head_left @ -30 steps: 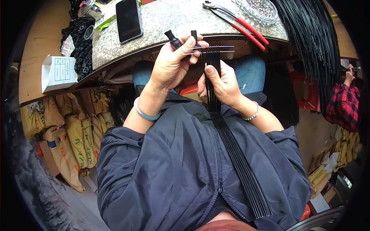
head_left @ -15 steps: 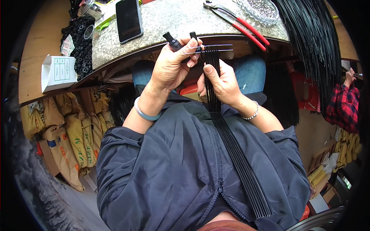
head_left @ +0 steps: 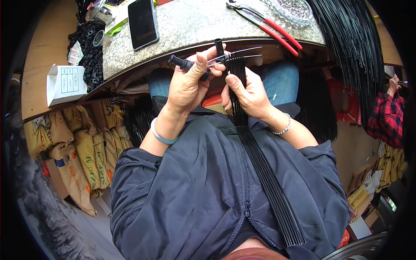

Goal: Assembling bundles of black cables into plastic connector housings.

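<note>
My left hand (head_left: 188, 84) grips black-handled pins (head_left: 203, 65) beside my right hand (head_left: 247, 93), which pinches black strips (head_left: 260, 173) running lengthwise toward me.

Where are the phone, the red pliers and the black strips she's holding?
Phone (head_left: 143, 22): head view, middle of its dark screen.
Red pliers (head_left: 277, 34): head view, on the red handles.
Black strips (head_left: 264, 173): head view, the bundle's middle, lying over the jacket.
</note>
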`<state>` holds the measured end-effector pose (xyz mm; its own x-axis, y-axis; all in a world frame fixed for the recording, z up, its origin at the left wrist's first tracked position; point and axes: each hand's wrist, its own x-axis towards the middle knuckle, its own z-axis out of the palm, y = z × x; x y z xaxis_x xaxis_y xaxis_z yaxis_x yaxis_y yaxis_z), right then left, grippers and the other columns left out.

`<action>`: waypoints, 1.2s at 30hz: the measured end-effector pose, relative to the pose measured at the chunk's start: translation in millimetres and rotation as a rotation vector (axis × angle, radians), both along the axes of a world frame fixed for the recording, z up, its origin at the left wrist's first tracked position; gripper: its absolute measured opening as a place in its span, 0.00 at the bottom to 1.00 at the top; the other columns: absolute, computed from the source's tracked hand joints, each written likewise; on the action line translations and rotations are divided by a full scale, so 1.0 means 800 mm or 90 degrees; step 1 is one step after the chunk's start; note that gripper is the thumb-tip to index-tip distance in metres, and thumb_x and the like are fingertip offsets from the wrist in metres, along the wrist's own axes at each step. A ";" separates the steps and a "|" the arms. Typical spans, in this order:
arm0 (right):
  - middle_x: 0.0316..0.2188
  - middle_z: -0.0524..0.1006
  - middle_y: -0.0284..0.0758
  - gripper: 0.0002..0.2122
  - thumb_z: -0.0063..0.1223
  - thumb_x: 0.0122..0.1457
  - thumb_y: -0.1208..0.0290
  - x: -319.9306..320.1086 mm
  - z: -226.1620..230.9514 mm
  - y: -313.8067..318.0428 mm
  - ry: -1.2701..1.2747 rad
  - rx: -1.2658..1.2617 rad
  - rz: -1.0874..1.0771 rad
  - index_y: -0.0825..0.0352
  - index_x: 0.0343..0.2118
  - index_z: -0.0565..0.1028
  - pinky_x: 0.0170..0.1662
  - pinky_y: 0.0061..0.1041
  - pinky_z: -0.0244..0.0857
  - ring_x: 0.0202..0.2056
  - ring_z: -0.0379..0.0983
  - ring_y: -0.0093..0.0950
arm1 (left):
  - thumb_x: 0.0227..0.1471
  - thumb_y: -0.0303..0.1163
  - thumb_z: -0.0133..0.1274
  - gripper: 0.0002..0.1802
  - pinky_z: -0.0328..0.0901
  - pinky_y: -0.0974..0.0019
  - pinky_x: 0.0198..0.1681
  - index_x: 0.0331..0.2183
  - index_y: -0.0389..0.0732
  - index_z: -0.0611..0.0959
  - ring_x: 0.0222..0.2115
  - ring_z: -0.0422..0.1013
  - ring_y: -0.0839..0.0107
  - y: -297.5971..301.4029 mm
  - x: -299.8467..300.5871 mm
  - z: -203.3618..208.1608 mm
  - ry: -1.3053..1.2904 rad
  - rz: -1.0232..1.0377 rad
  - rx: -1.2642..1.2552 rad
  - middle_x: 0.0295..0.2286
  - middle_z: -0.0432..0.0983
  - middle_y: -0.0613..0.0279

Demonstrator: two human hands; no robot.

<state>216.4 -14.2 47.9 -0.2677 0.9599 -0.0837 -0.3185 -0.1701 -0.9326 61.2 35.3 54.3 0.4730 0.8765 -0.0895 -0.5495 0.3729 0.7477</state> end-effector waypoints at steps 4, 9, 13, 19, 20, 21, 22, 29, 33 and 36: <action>0.15 0.71 0.34 0.15 0.42 0.60 0.61 -0.002 -0.003 0.002 0.001 0.009 0.012 0.68 0.43 0.62 0.17 0.15 0.61 0.14 0.67 0.19 | 0.49 0.40 0.53 0.27 0.65 0.77 0.36 0.45 0.29 0.71 0.29 0.71 0.79 0.001 0.001 0.000 -0.009 0.009 -0.021 0.27 0.76 0.60; 0.15 0.71 0.33 0.17 0.42 0.60 0.59 -0.004 -0.010 -0.001 -0.002 0.011 -0.021 0.67 0.45 0.60 0.17 0.13 0.61 0.14 0.67 0.18 | 0.45 0.26 0.57 0.16 0.63 0.81 0.29 0.39 0.33 0.78 0.23 0.68 0.82 -0.008 0.011 0.010 0.047 0.063 0.014 0.28 0.76 0.61; 0.15 0.71 0.34 0.18 0.40 0.60 0.56 -0.003 -0.014 -0.005 0.005 0.035 -0.003 0.67 0.43 0.60 0.18 0.14 0.61 0.14 0.67 0.19 | 0.43 0.24 0.58 0.18 0.59 0.82 0.21 0.40 0.34 0.78 0.20 0.64 0.85 -0.012 0.020 0.010 0.145 0.137 0.091 0.29 0.77 0.62; 0.15 0.70 0.34 0.19 0.35 0.60 0.52 -0.004 -0.006 -0.003 -0.013 0.013 0.006 0.67 0.38 0.62 0.18 0.14 0.61 0.13 0.66 0.19 | 0.45 0.22 0.56 0.17 0.59 0.81 0.24 0.41 0.33 0.76 0.21 0.64 0.84 -0.011 0.015 0.008 0.056 0.081 0.032 0.29 0.76 0.63; 0.14 0.70 0.35 0.19 0.34 0.60 0.52 -0.003 -0.008 -0.001 -0.020 0.019 0.017 0.67 0.37 0.62 0.17 0.15 0.61 0.13 0.66 0.19 | 0.46 0.22 0.55 0.18 0.60 0.81 0.24 0.42 0.33 0.76 0.22 0.64 0.83 -0.011 0.015 0.006 0.030 0.069 0.020 0.29 0.75 0.63; 0.14 0.70 0.35 0.19 0.34 0.60 0.52 -0.003 -0.008 0.000 -0.020 0.019 0.015 0.67 0.37 0.62 0.17 0.15 0.61 0.13 0.66 0.19 | 0.46 0.22 0.55 0.18 0.60 0.81 0.25 0.42 0.33 0.75 0.23 0.65 0.83 -0.012 0.015 0.005 0.005 0.057 0.007 0.29 0.75 0.63; 0.14 0.70 0.35 0.19 0.34 0.60 0.52 -0.002 -0.008 0.001 -0.012 0.012 0.023 0.67 0.36 0.63 0.17 0.15 0.61 0.13 0.66 0.20 | 0.46 0.22 0.55 0.18 0.60 0.81 0.25 0.42 0.33 0.75 0.23 0.65 0.83 -0.012 0.015 0.004 0.005 0.056 0.007 0.29 0.75 0.63; 0.13 0.70 0.36 0.21 0.33 0.60 0.49 -0.006 -0.005 0.003 -0.016 0.012 0.015 0.67 0.36 0.63 0.15 0.15 0.61 0.11 0.66 0.20 | 0.46 0.25 0.56 0.18 0.60 0.81 0.24 0.41 0.32 0.75 0.21 0.63 0.82 0.003 0.006 -0.004 0.015 0.001 -0.071 0.25 0.73 0.65; 0.12 0.70 0.37 0.23 0.30 0.60 0.47 0.001 -0.009 0.004 -0.011 0.017 0.038 0.68 0.35 0.62 0.14 0.16 0.61 0.11 0.66 0.21 | 0.47 0.27 0.56 0.12 0.57 0.81 0.21 0.36 0.34 0.77 0.19 0.62 0.83 0.004 0.003 -0.010 0.024 -0.034 -0.035 0.23 0.72 0.66; 0.12 0.70 0.37 0.25 0.27 0.59 0.45 0.003 -0.011 0.008 -0.021 -0.007 0.077 0.68 0.34 0.62 0.14 0.17 0.61 0.10 0.66 0.22 | 0.48 0.28 0.55 0.10 0.55 0.82 0.20 0.34 0.35 0.77 0.18 0.61 0.83 0.009 0.001 -0.012 0.051 -0.051 0.002 0.22 0.72 0.66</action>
<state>218.9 -7.8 38.8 -0.3783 0.9197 -0.1051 -0.2644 -0.2162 -0.9399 62.2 42.1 44.5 0.5336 0.8362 -0.1266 -0.4566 0.4109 0.7891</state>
